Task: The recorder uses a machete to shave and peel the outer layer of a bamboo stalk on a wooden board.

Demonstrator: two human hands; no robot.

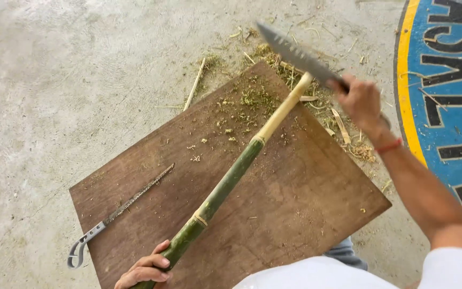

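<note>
Hands (145,270) at work: one bamboo stalk (225,184), one knife (298,56).
Left grips the stalk; right hand (362,101) clasps the knife; one saw (121,208) lies on one board (295,203).

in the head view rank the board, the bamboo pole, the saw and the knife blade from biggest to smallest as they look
1. board
2. bamboo pole
3. saw
4. knife blade, though it is raised nearer the camera, so its rank against the saw is unsure.

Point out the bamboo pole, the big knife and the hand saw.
bamboo pole (225,182), head view, on the green middle section.
big knife (295,53), head view, on the flat of the blade.
hand saw (135,197), head view, on the toothed blade.
</note>
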